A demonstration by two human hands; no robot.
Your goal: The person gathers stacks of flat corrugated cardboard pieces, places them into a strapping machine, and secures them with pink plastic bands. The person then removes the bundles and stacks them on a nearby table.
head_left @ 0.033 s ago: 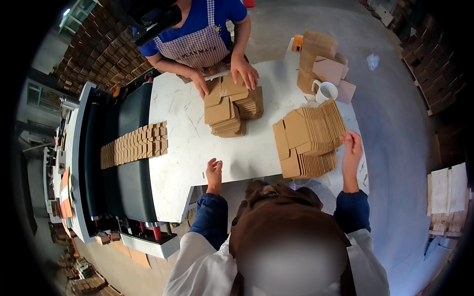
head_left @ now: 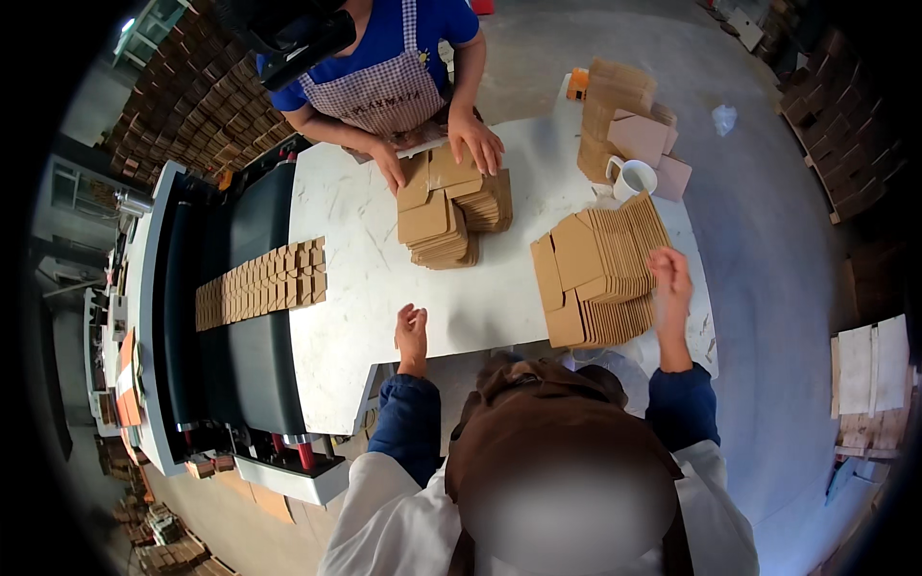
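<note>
A fanned stack of folded brown cardboard boxes (head_left: 591, 264) lies at the right of the white table (head_left: 365, 317). At its right edge is my right hand (head_left: 672, 278), fingers loosely bent and holding nothing I can see; whether it touches the stack I cannot tell. My left hand (head_left: 411, 336) hovers over the table's near edge, its fingers partly curled and apart, with nothing in it. Across the table, a co-worker's hands (head_left: 475, 139) rest on another stack of flat cardboard boxes (head_left: 432, 216).
On the left, a black conveyor belt (head_left: 250, 360) carries an overlapping row of cardboard pieces (head_left: 264, 283). A white mug (head_left: 634, 178) stands behind the right stack, next to brown cardboard sheets (head_left: 615, 106). An orange box (head_left: 577, 84) sits at the far table edge. Stacked cardboard (head_left: 182, 106) fills the back left.
My right hand has shifted a little left, nearer the stack's edge. My left hand has moved slightly left and up. The co-worker's hands and both stacks look unchanged.
</note>
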